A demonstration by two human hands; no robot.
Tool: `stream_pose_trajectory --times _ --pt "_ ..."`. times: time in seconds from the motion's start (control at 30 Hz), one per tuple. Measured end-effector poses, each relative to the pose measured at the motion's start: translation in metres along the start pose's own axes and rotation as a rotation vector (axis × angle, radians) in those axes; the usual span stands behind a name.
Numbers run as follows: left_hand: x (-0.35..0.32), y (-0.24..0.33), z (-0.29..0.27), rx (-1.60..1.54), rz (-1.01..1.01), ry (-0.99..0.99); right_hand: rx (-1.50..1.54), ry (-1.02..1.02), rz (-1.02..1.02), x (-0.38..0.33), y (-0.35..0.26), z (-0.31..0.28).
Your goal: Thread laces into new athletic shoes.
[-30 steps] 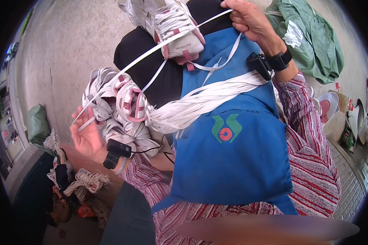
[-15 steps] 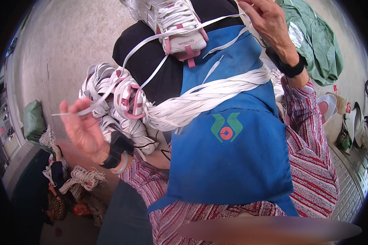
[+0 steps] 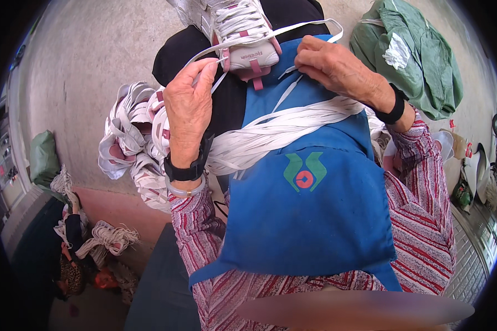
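A white and pink sneaker (image 3: 248, 58) lies across my dark-trousered knees, its front partly cut off by the upper edge. White lace crosses its upper, and two long ends run out from it. My left hand (image 3: 189, 105) is closed in a pinch on one shoelace end, beside the shoe's heel. To the right, my right hand (image 3: 337, 67) pinches the other shoelace end, with a short tip showing past the fingers. A thick bundle of white laces (image 3: 281, 132) lies over my lap on the blue apron (image 3: 315, 231). One loose lace end sticks up from the bundle.
More white and pink sneakers (image 3: 124, 138) are heaped at my left. A green sack (image 3: 419, 60) stands on the concrete floor at the far right, and a smaller green bag (image 3: 45, 160) at the left. Another person sits at lower left near a lace bundle (image 3: 110, 238).
My left hand has swung up and right from beside the heap to the shoe's heel. My right hand has come down and left, toward the shoe. Both are now pinched on lace ends.
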State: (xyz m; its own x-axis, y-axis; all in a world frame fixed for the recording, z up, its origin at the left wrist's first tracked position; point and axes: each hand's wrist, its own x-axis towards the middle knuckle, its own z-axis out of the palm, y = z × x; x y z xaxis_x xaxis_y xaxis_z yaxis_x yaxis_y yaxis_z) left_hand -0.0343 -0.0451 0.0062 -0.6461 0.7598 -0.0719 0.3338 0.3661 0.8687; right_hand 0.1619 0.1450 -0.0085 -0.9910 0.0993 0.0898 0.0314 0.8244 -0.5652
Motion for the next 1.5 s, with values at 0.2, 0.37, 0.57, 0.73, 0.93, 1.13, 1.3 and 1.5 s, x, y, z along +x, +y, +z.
stream_pose_trajectory --times 0.2,0.37,0.57,0.73,0.93,1.13,1.3,1.5 --pt "0.010 -0.007 0.003 0.039 0.067 0.056 -0.191 -0.045 0.097 -0.003 -0.009 -0.001" --pt "0.019 -0.014 0.001 0.058 0.133 -0.012 -0.102 0.088 0.010 0.000 0.006 -0.010" --pt "0.031 -0.004 -0.004 -0.013 -0.013 -0.147 -0.243 0.065 0.078 0.001 -0.002 -0.002" --pt "0.034 0.001 -0.009 0.030 -0.071 -0.207 -0.348 0.007 0.176 0.003 -0.001 -0.008" --pt "0.041 0.003 -0.011 0.050 -0.108 -0.281 -0.195 0.305 -0.075 0.014 0.010 0.002" --pt "0.042 0.002 -0.015 -0.047 -0.137 -0.318 -0.052 0.269 0.107 0.024 0.005 -0.001" --pt "0.040 0.004 -0.012 -0.022 -0.135 -0.270 0.009 0.293 0.118 0.036 0.003 -0.008" --pt "0.031 0.007 -0.003 -0.016 -0.123 -0.193 0.131 0.212 0.181 0.037 -0.004 -0.016"
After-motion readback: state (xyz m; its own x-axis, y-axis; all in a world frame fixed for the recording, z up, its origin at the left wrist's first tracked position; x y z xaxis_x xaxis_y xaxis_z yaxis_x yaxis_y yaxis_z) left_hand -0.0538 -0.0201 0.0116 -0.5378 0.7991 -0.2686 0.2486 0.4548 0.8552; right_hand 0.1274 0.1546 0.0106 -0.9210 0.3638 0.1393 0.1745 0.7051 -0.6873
